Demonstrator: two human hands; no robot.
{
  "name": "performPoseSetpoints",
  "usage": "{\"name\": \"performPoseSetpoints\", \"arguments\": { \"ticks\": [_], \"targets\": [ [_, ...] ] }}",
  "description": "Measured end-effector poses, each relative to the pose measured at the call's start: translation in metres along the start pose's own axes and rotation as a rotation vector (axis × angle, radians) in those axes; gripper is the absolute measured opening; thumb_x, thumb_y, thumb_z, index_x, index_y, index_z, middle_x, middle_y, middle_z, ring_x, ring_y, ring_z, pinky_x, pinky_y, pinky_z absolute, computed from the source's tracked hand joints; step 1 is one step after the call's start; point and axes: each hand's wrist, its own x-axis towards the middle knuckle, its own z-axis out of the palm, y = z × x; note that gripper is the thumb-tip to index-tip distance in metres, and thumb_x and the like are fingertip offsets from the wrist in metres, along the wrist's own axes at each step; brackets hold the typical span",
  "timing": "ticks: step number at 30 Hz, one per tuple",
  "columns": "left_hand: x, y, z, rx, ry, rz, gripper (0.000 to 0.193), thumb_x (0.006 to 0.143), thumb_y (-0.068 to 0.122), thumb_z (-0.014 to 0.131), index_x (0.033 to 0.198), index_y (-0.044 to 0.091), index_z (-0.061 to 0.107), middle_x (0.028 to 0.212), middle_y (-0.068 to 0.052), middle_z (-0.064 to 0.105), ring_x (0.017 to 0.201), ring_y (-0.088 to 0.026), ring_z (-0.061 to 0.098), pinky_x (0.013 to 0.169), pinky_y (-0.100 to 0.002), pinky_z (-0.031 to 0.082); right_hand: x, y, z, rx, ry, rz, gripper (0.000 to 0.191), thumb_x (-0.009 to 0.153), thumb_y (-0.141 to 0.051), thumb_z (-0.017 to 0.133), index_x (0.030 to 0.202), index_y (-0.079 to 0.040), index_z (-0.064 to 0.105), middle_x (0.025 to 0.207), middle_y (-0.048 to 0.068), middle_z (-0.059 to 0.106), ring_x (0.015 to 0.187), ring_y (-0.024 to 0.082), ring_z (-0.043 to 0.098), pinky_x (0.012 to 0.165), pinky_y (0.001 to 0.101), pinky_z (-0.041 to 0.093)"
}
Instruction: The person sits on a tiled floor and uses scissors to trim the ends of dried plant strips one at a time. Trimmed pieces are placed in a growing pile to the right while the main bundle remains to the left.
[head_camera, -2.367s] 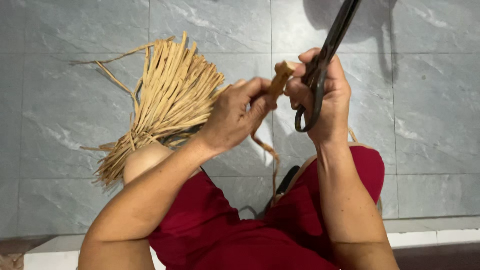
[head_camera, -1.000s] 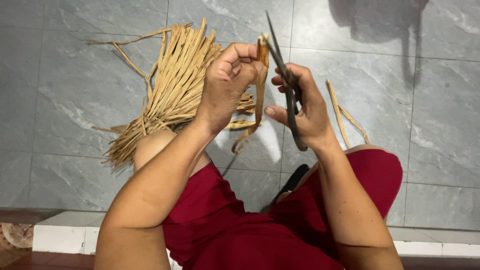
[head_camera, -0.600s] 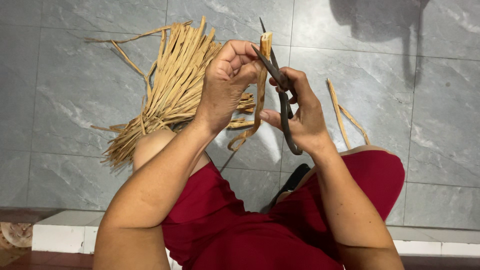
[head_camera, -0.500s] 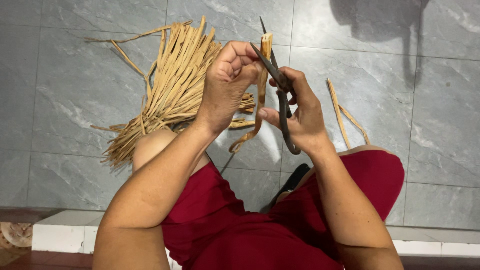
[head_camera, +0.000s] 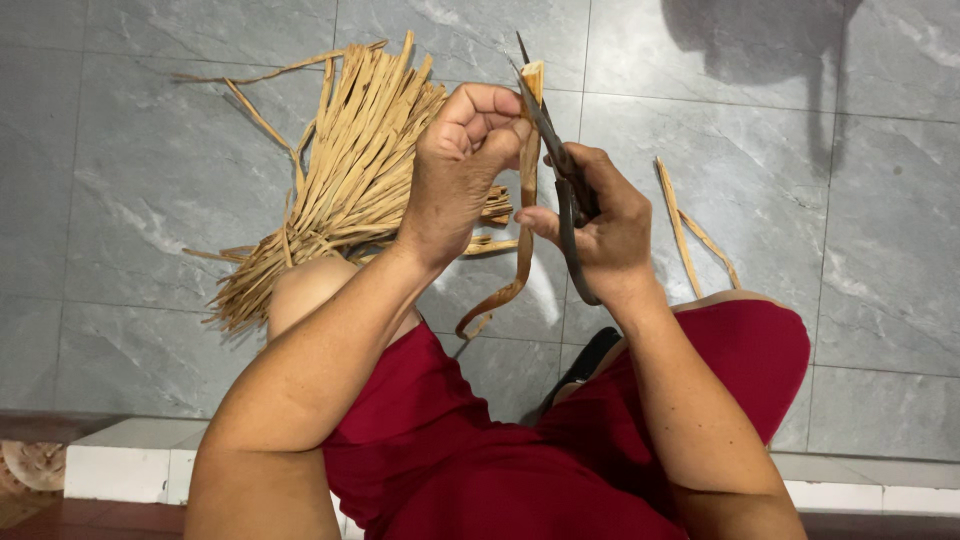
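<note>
Head view, count: You have two hands in frame, one pair of scissors, one strip being worked, one large bundle of dried strips and two loose strips on the floor.
Left hand (head_camera: 462, 170): Your fingers are curled together, pinching the upper part of the tan strip (head_camera: 526, 190) just below its top end.
Right hand (head_camera: 600, 225): Your fingers are wrapped through and around the handles of the dark scissors (head_camera: 560, 180), clamped on them; the blades point up and away, lying against the strip's top, just beside your left fingertips.
Strip, look: It is flat, dry and tan, held upright between your hands above your lap; its lower end curls and hangs free toward your knees.
Bundle (head_camera: 340, 190): Many similar tan strips lie fanned on the grey tiled floor (head_camera: 130, 180) beyond your left knee, partly hidden by your left hand.
Loose strips (head_camera: 690, 235): Two thin pieces lie on the tiles beyond your right knee, apart from the bundle.
Containers: You have only the floor holding the strips.
Clothing: Your lap is covered in red cloth (head_camera: 480, 450).
</note>
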Motion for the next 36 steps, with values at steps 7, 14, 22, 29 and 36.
{"name": "performPoseSetpoints", "arguments": {
  "ticks": [7, 14, 22, 29, 36],
  "targets": [
    [-0.002, 0.000, 0.002, 0.058, 0.021, 0.032, 0.019, 0.107, 0.015, 0.061, 0.120, 0.003, 0.058, 0.105, -0.006, 0.071, 0.092, -0.010, 0.069, 0.085, -0.029, 0.062, 0.001, -0.002, 0.001, -0.041, 0.010, 0.041, 0.060, 0.081, -0.038, 0.089, 0.126, -0.005, 0.065, 0.071, -0.008, 0.050, 0.063, 0.003, 0.044, 0.054, 0.0213, 0.034],
    [-0.004, -0.002, 0.007, 0.059, -0.008, 0.052, 0.014, 0.105, 0.007, 0.064, 0.117, 0.002, 0.058, 0.098, -0.006, 0.072, 0.085, -0.010, 0.071, 0.077, -0.026, 0.064, 0.002, -0.002, -0.002, -0.016, -0.024, 0.023, 0.064, 0.086, -0.044, 0.086, 0.130, -0.006, 0.060, 0.077, -0.009, 0.051, 0.067, 0.003, 0.046, 0.058, 0.0217, 0.037],
    [-0.003, -0.002, 0.005, 0.110, -0.026, 0.037, 0.012, 0.104, 0.003, 0.058, 0.116, 0.001, 0.059, 0.095, -0.006, 0.073, 0.083, -0.009, 0.072, 0.075, -0.025, 0.064, 0.004, 0.003, -0.005, -0.056, -0.018, 0.015, 0.062, 0.082, -0.048, 0.086, 0.126, -0.010, 0.064, 0.073, -0.008, 0.047, 0.065, 0.004, 0.044, 0.056, 0.0226, 0.035],
    [-0.003, 0.001, 0.005, 0.094, 0.011, -0.017, 0.014, 0.104, 0.007, 0.061, 0.115, -0.001, 0.061, 0.096, -0.006, 0.072, 0.083, -0.010, 0.068, 0.077, -0.026, 0.059, 0.004, 0.011, 0.002, -0.063, 0.027, 0.064, 0.054, 0.080, -0.042, 0.089, 0.118, -0.009, 0.069, 0.066, -0.009, 0.051, 0.061, 0.002, 0.046, 0.051, 0.0214, 0.034],
    [-0.003, 0.000, 0.004, 0.014, 0.064, -0.075, 0.016, 0.102, 0.009, 0.061, 0.115, -0.001, 0.061, 0.099, -0.007, 0.071, 0.086, -0.010, 0.068, 0.080, -0.028, 0.060, 0.003, 0.014, 0.008, 0.050, 0.039, 0.036, 0.045, 0.084, -0.028, 0.090, 0.119, -0.008, 0.071, 0.077, -0.006, 0.064, 0.067, 0.000, 0.050, 0.056, 0.0193, 0.040]
  ]
}}
